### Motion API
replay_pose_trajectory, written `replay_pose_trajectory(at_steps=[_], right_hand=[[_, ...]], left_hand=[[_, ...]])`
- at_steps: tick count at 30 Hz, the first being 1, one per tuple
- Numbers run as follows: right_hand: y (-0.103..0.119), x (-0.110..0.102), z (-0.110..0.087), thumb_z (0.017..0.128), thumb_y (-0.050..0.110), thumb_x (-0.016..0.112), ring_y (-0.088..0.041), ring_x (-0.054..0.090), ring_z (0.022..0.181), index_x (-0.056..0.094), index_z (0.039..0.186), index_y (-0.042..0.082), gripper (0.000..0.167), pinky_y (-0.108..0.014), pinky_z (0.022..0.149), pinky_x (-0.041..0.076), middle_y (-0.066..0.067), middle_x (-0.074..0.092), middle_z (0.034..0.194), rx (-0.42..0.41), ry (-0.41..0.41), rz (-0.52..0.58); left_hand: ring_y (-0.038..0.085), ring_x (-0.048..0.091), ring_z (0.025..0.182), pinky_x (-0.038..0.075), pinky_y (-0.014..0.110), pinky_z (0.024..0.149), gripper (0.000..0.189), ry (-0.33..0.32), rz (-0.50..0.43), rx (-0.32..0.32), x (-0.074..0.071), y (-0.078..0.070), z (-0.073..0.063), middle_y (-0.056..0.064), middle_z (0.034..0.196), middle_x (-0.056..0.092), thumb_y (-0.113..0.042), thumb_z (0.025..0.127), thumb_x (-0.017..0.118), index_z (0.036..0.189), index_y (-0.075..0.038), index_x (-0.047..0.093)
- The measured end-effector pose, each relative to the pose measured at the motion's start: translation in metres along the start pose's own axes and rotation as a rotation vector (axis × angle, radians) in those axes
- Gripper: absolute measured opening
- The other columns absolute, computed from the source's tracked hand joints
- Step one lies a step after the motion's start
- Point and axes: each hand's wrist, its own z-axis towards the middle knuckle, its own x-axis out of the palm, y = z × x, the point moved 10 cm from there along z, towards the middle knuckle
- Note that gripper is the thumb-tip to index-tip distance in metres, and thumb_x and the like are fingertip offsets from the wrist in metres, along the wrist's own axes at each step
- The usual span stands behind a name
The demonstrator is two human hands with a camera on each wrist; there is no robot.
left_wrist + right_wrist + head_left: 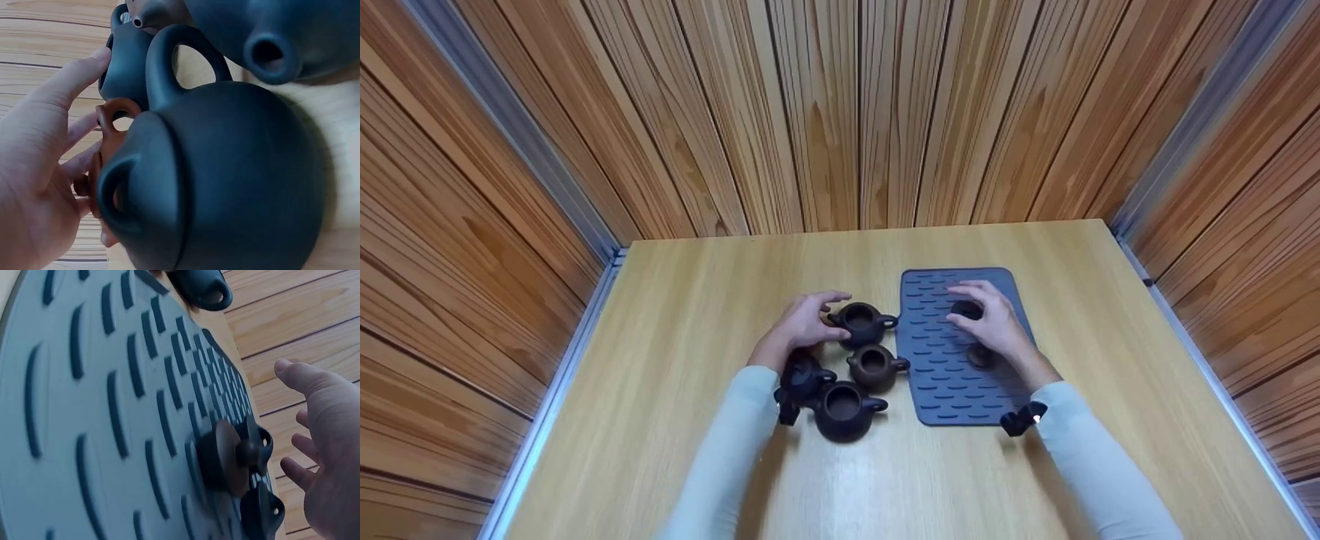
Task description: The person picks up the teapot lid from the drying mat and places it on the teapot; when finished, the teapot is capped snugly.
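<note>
Fingers parted and closed on nothing, a right hand [994, 324] hangs above a gray mat [937, 394], with a dark lid [966, 309] showing between thumb and fingertips in the head view. A brown lid [979, 355] lies just on the near side of that hand, its edge partly covered by the palm. A left hand [801, 324] spreads thumb and forefinger about the spout side of an uncovered dark teapot [859, 342]; contact is hard to judge from above. Nearer the person than that grip sit an open brown teapot [871, 384], a second open dark pot [842, 430] and a lidded dark teapot [802, 380], the last partly hidden by the left wrist.

At the left wrist, the lidded pot fills the foreground, cut off at the bottom. Beyond it, a reddish-brown teapot [114, 138] stands against the fingers, mostly hidden; one fingertip meets the farther dark pot's rim. Two spouted pots run out of frame at the top.

At the right wrist, the loosely bent fingers stand apart from three lids on the mat, among them another dark lid [260, 514], overlapping and slightly blurred. A teapot handle [211, 298] appears at the top edge, its pot cropped.
</note>
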Motion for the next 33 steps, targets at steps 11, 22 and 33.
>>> replay_pose_trajectory(at_steps=[11,22,33], right_hand=[[-0.015,-0.005,0.002,0.101,0.01,0.084,-0.05,0.051,0.155,0.068,0.151,0.005,0.053,-0.071,0.129,0.04,-0.026,0.058,0.161,0.027,0.014,-0.035],[-0.029,-0.002,0.003,0.101,0.008,0.084,-0.05,0.055,0.151,0.068,0.153,0.006,0.054,-0.071,0.129,0.04,-0.025,0.061,0.155,0.036,0.08,-0.054],[-0.036,-0.002,0.003,0.102,0.004,0.081,-0.051,0.056,0.148,0.07,0.15,0.002,0.049,-0.068,0.126,0.046,-0.027,0.061,0.154,0.051,0.134,-0.026]], left_hand=[[0.033,0.076,0.134,0.055,0.052,0.122,0.068,-0.018,0.051,0.005,0.004,0.001,0.005,0.009,0.161,0.069,-0.027,0.093,0.095,0.155,-0.021,0.069],[0.032,0.07,0.142,0.053,0.048,0.124,0.066,-0.007,0.076,0.026,0.012,0.016,0.017,0.008,0.156,0.073,-0.032,0.091,0.097,0.152,-0.024,0.072],[0.033,0.076,0.132,0.057,0.049,0.118,0.058,-0.001,0.018,-0.016,0.008,0.006,0.01,0.009,0.15,0.077,-0.022,0.092,0.096,0.146,-0.021,0.076]])
